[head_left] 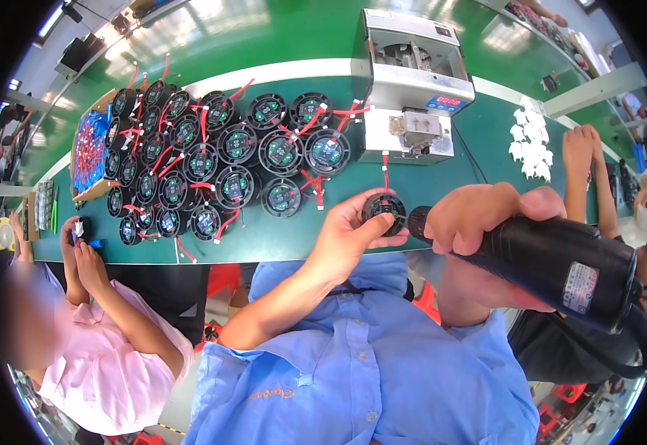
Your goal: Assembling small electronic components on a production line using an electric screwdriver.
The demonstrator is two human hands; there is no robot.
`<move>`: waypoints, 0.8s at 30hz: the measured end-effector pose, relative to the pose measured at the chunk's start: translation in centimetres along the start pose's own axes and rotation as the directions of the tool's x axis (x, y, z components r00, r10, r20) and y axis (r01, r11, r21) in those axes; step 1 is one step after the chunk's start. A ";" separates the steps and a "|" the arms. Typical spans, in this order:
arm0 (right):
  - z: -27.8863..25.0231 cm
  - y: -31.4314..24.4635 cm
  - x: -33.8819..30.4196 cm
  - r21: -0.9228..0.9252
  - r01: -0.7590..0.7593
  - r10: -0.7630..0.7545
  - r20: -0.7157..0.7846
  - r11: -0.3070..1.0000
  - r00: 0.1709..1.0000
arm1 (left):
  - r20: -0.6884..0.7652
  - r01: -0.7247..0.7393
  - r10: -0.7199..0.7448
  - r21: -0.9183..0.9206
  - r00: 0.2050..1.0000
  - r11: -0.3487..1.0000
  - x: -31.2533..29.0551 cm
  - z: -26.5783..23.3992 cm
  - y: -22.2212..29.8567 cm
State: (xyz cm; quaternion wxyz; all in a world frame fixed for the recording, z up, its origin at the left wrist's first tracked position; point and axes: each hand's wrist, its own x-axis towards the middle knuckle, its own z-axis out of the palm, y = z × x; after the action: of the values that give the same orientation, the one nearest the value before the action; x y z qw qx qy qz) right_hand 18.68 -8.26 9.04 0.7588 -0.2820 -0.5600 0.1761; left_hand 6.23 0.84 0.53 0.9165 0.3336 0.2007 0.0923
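My left hand (340,239) grips a round black housing (372,209) near the table's front edge, its thumb on the small green circuit board inside. A red wire with a white plug sticks up from that housing. Wrapped around a thick black electric screwdriver (546,256) is my right hand (479,216). The screwdriver lies nearly sideways, its front end pointing left, close beside the housing. Whether its tip touches the housing cannot be made out. Left of my hands stand several similar black housings (236,185) with green boards and red wires.
A grey metal benchtop machine (412,81) with a red display stands beyond my hands. White plastic parts (531,144) lie in a pile at right. A cardboard box (79,194) holds blue parts with red wires. Co-workers' hands (90,259) are at left, others' arms (583,178) at right.
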 end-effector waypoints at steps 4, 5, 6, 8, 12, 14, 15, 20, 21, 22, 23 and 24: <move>0.5 -0.4 -0.2 -0.002 -0.024 0.024 -0.019 1.000 1.000 | 0.021 0.001 -0.001 0.014 1.000 1.000 0.0 -0.1 0.1; 0.6 -0.6 -0.3 -0.008 -0.033 0.033 -0.036 0.999 0.999 | 0.032 0.016 -0.017 0.022 0.999 1.000 0.1 -0.2 0.1; 0.5 -0.7 -0.2 -0.013 -0.042 0.041 -0.054 0.999 0.998 | 0.054 0.020 -0.021 0.017 0.998 1.000 0.1 -0.2 -0.1; 0.1 -1.3 0.0 0.088 -0.052 0.058 -0.062 0.995 0.996 | 0.144 0.044 -0.076 0.212 0.987 0.976 0.2 -0.6 0.2; -0.4 -1.9 1.7 0.160 0.105 -0.067 -0.227 0.982 0.972 | 0.111 -0.077 0.007 0.647 0.994 0.758 -0.5 -0.3 2.1; -1.3 -1.9 3.1 -0.003 0.150 -0.147 -0.226 0.989 0.963 | 0.168 -0.120 0.021 0.600 0.985 0.791 -0.3 -0.3 2.5; -2.0 -1.7 3.8 -0.041 0.185 -0.190 -0.193 0.982 0.963 | 0.212 -0.154 0.042 0.544 0.976 0.825 -0.2 -0.3 2.6; -3.5 0.3 6.3 -0.134 0.086 -0.108 -0.167 0.987 0.980 | 0.259 -0.132 0.042 0.343 0.965 0.930 0.0 -0.8 2.1; -3.3 0.6 6.7 -0.220 0.050 -0.092 -0.181 0.974 0.979 | 0.219 -0.122 0.056 0.298 0.974 0.947 -0.1 -0.7 1.9; -3.0 0.9 7.1 -0.302 0.013 -0.075 -0.196 0.953 0.978 | 0.176 -0.113 0.070 0.251 0.982 0.961 -0.2 -0.7 1.8; -2.9 1.3 7.3 -0.366 -0.009 -0.074 -0.212 0.930 0.974 | 0.181 -0.132 0.086 0.257 0.980 0.957 -0.2 -0.8 1.7; -2.9 1.7 7.2 -0.375 -0.022 -0.064 -0.215 0.927 0.975 | 0.183 -0.134 0.088 0.260 0.979 0.956 -0.3 -0.9 1.6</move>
State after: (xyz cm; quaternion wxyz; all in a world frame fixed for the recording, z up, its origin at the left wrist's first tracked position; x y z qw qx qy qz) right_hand 23.73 -3.40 12.73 0.7507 -0.4340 -0.4975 0.0248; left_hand 5.52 2.53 1.00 0.8694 0.4731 0.1135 0.0867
